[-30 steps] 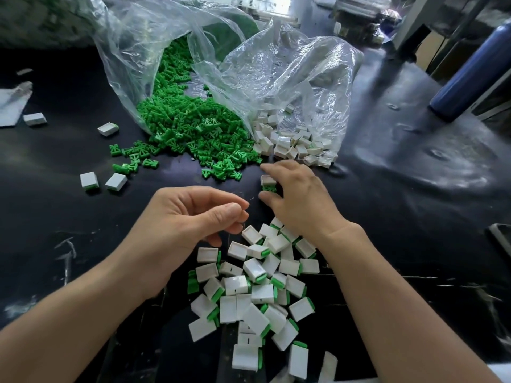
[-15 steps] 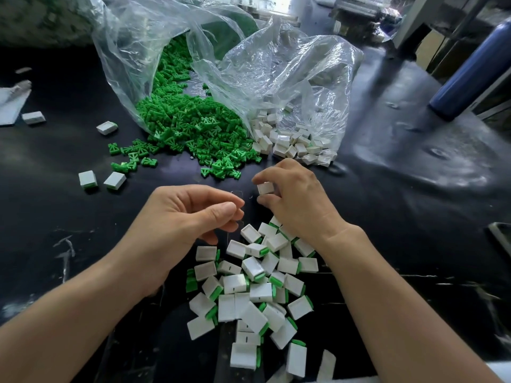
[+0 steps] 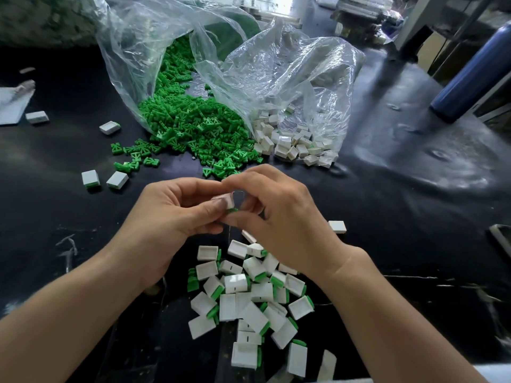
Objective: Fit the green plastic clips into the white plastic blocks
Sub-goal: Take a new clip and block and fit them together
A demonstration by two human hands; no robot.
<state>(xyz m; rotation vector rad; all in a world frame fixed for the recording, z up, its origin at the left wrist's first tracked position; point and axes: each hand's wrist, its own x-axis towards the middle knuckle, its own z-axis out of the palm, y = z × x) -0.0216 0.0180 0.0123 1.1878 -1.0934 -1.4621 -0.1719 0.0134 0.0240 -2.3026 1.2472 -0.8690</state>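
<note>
Both hands meet at frame centre above the black table [image 3: 387, 217]. Left hand [image 3: 171, 214] curled, thumb and fingertips pinched on a white block [image 3: 227, 200] with a green clip [image 3: 231, 210] showing at its lower edge. Right hand [image 3: 279, 214] also curled, fingers closed on the same block from the 3 o'clock side; how deep the clip sits, cannot tell.

At 6 o'clock from the hands: pile of finished blocks [image 3: 249, 302], white with green edges, partly under the right wrist. At 12 o'clock: loose green clips [image 3: 193, 128] spilling from a clear bag [image 3: 132, 51]. At 1 o'clock: empty white blocks [image 3: 293, 145] in a second clear bag [image 3: 312, 70], touching the first. At 9–10 o'clock: a few stray blocks [image 3: 105, 179]. At 2 o'clock, far: blue cylinder [image 3: 475, 73].
</note>
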